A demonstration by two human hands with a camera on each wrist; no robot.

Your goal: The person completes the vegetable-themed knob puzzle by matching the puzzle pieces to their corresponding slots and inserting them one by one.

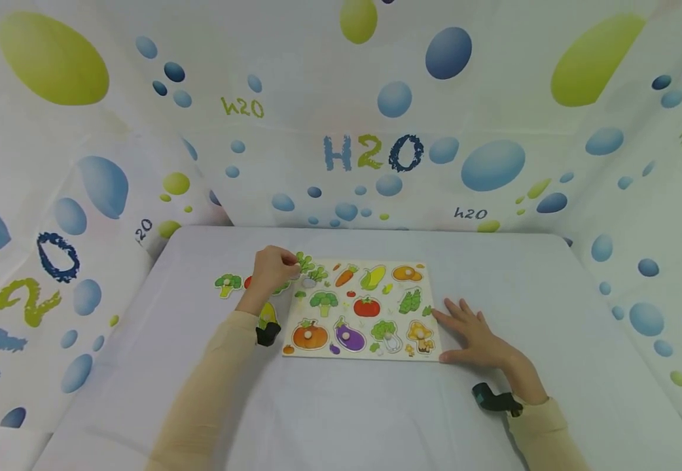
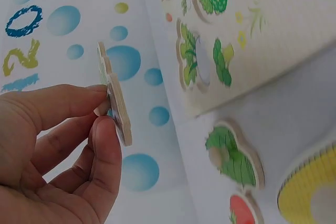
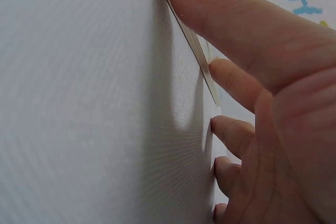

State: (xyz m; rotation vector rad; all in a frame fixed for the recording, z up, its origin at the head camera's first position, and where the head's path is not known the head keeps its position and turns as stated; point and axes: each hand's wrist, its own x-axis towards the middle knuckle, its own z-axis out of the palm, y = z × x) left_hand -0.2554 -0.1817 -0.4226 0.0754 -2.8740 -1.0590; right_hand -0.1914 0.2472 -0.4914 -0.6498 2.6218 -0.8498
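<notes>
My left hand [image 1: 273, 268] is over the upper left corner of a vegetable puzzle board [image 1: 343, 353]. Its thumb and forefinger pinch the small knob of a flat wooden puzzle piece [image 2: 118, 103], which stands edge-on in the left wrist view. Green leaves show at the top of this piece in the head view; its lower part is hidden by the fingers. Close by on the board is a leafy cutout with a pale hollow [image 2: 201, 61]. My right hand [image 1: 476, 337] lies with spread fingers at the board's right edge, thumb and forefinger touching it.
Left of the board lie a broccoli piece [image 1: 228, 284], a red piece [image 2: 242, 211], a green knobbed piece [image 2: 236, 161] and a yellow piece [image 2: 310, 192]. Pumpkin [image 1: 309, 336], eggplant [image 1: 350, 337] and mushroom [image 1: 420, 335] pieces sit in the board's lower row. A white cloth [image 1: 364, 412] covers the table.
</notes>
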